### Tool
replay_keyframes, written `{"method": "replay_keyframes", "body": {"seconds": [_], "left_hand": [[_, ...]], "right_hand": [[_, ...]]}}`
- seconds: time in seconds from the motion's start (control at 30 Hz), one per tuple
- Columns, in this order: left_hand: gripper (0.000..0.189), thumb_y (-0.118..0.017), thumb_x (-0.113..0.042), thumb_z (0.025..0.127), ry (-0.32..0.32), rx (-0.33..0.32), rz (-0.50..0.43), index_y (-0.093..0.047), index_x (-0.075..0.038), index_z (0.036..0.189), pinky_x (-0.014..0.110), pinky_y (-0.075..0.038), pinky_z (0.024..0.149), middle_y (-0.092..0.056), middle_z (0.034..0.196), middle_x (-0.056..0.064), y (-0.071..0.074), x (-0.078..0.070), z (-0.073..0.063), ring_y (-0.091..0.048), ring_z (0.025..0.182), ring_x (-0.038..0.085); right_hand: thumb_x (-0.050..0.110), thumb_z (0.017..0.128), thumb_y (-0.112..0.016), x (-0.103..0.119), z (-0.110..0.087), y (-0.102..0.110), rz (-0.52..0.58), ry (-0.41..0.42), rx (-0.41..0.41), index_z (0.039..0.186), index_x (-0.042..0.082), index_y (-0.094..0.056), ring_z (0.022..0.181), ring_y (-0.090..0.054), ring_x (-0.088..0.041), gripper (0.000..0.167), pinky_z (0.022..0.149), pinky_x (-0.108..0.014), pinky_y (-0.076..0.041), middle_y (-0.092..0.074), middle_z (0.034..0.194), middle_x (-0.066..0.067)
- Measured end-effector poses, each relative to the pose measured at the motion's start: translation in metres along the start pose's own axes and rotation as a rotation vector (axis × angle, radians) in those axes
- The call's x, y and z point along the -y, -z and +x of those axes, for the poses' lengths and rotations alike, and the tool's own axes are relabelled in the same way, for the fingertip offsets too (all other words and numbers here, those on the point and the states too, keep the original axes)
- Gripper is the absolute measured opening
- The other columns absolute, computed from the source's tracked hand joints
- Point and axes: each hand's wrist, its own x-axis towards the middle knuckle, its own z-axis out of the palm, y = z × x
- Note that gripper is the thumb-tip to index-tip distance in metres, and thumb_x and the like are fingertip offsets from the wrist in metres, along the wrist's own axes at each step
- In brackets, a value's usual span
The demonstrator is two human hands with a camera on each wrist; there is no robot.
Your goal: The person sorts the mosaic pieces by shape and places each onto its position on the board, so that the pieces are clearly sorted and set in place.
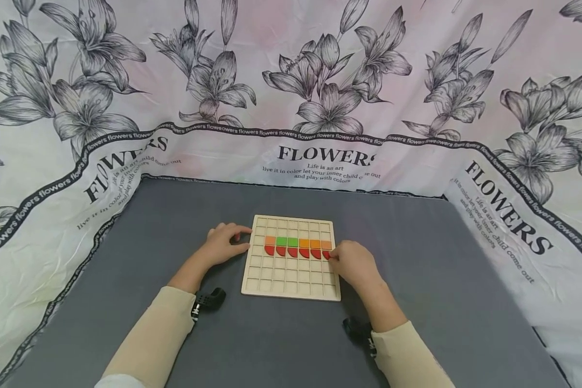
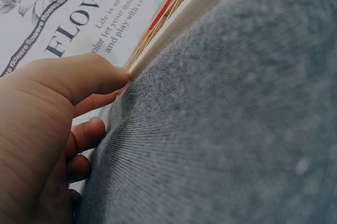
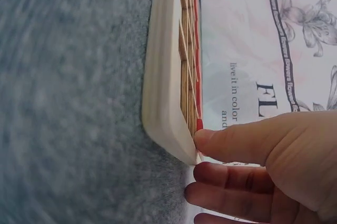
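A wooden grid board [image 1: 291, 276] lies flat on the grey table. One row of it holds orange and green square tiles [image 1: 287, 242]. Directly below them runs a row of red quarter-round tiles [image 1: 293, 252]. At the right end of that row, my right hand [image 1: 355, 262] pinches the last red quarter-round tile [image 1: 326, 255]; the right wrist view has the thumb tip against its red edge [image 3: 199, 124]. My left hand [image 1: 221, 245] is at the board's left edge, thumb and forefinger apart, fingertips right by the rim.
Grey cloth [image 1: 281, 345] covers the table around the board. Behind and at both sides hangs a white flower-printed curtain [image 1: 242, 156] with black lettering. A black wrist camera [image 1: 212, 298] sits below the left hand, another black camera [image 1: 356, 330] below the right.
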Motion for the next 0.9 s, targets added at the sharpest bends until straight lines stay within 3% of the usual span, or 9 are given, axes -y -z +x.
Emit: {"method": "replay_keyframes", "body": {"seconds": [0.1, 0.23, 0.33, 0.67, 0.9], "left_hand": [[0.042, -0.074, -0.031, 0.096, 0.003, -0.004, -0.001, -0.068, -0.016, 0.135, 0.044, -0.020, 0.078, -0.046, 0.088, -0.002, 0.003, 0.001, 0.000, -0.034, 0.083, 0.021], [0.043, -0.074, -0.032, 0.096, 0.016, 0.000, -0.008, -0.068, -0.017, 0.136, 0.044, -0.020, 0.079, -0.047, 0.088, -0.001, 0.000, -0.002, 0.001, -0.036, 0.085, 0.021], [0.043, -0.074, -0.032, 0.096, 0.022, 0.001, -0.014, -0.068, -0.016, 0.136, 0.044, -0.020, 0.079, -0.047, 0.088, -0.001, -0.002, -0.004, 0.001, -0.036, 0.086, 0.022], [0.043, -0.074, -0.031, 0.096, 0.015, -0.001, -0.015, -0.068, -0.015, 0.135, 0.043, -0.020, 0.077, -0.048, 0.087, -0.001, 0.001, -0.007, -0.001, -0.035, 0.082, 0.021], [0.043, -0.074, -0.031, 0.096, 0.014, -0.004, -0.028, -0.068, -0.016, 0.136, 0.043, -0.019, 0.077, -0.048, 0.088, -0.001, 0.004, -0.007, 0.001, -0.034, 0.082, 0.021]], "right_hand": [[0.008, 0.090, -0.074, 0.003, 0.002, 0.002, -0.013, 0.029, 0.000, 0.103, 0.006, -0.083, 0.071, -0.057, -0.017, 0.015, 0.061, -0.033, -0.049, -0.073, 0.098, -0.010], [0.006, 0.090, -0.074, 0.003, 0.002, 0.006, -0.060, 0.082, 0.003, 0.094, 0.006, -0.084, 0.067, -0.052, -0.017, 0.011, 0.060, -0.033, -0.047, -0.066, 0.084, -0.005], [0.008, 0.089, -0.077, 0.001, 0.000, 0.010, -0.027, 0.089, 0.013, 0.087, 0.007, -0.083, 0.068, -0.053, -0.016, 0.007, 0.062, -0.034, -0.049, -0.064, 0.080, -0.003], [0.011, 0.090, -0.080, -0.010, -0.002, 0.010, 0.115, 0.011, -0.002, 0.107, 0.006, -0.082, 0.073, -0.055, -0.019, 0.018, 0.062, -0.036, -0.047, -0.067, 0.088, -0.005], [0.014, 0.087, -0.083, -0.018, 0.002, 0.010, 0.360, -0.149, -0.029, 0.102, 0.003, -0.076, 0.078, -0.059, -0.022, 0.020, 0.067, -0.037, -0.049, -0.066, 0.086, -0.006]]}}
